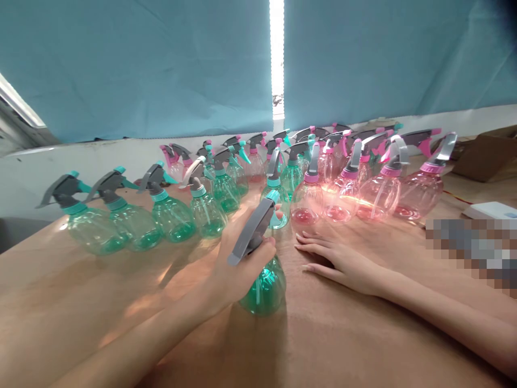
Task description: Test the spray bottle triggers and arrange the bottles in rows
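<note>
- On the brown bench (363,345), close to the person, stands one green spray bottle (264,288). It is by itself, in front of all the others.
- The left hand (238,264) holds this bottle at the neck. The fingers are curled tight around it, just under the grey trigger (252,229). The trigger points back toward the person.
- The bottle's round bottom sits on the bench, and the bottle leans a little.
- The right hand (343,261) lies flat on the bench, palm down, just beside the bottle on its right. Its fingers are straight and a little apart. It holds nothing and does not touch the bottle.
- That makes two hands and one bottle being held.
- Farther back on the left, four green bottles (172,215) stand side by side in a line. Each has a grey trigger and a green tip.
- Farther back on the right, four pink bottles (379,194) stand side by side in a line. Each has a grey trigger and a pink collar.
- Between and behind these lines stand many more green and pink bottles. They are packed too close to count well.
- One white box (495,210) lies at the right edge of the bench, and one brown cardboard box (488,156) sits behind it.
- A blue cloth (141,64) hangs behind the bench, with one bright strip of light (277,54) running down its middle.
</note>
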A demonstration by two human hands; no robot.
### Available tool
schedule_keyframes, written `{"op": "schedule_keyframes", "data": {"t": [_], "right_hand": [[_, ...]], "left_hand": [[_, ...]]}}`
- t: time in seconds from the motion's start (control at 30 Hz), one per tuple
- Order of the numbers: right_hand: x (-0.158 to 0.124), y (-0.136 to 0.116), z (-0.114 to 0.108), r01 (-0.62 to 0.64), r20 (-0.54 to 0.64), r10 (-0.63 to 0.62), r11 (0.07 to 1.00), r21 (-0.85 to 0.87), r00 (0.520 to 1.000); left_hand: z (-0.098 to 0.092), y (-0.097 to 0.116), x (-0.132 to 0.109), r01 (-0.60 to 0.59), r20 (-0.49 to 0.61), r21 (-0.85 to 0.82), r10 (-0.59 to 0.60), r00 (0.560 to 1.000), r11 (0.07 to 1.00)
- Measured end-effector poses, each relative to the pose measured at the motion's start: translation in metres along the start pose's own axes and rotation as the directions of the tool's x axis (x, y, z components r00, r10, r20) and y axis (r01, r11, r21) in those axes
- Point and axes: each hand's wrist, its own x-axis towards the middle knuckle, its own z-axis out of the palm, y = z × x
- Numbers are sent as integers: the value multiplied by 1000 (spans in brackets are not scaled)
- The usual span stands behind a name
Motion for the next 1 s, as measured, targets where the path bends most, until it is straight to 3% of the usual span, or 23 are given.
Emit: {"op": "schedule_keyframes", "data": {"t": [1.0], "right_hand": [[0, -1, -1, 15, -31, -14, 1000, 22, 999]], "left_hand": [[-2, -2, 0, -1, 26, -4, 1, 1000, 1000]]}}
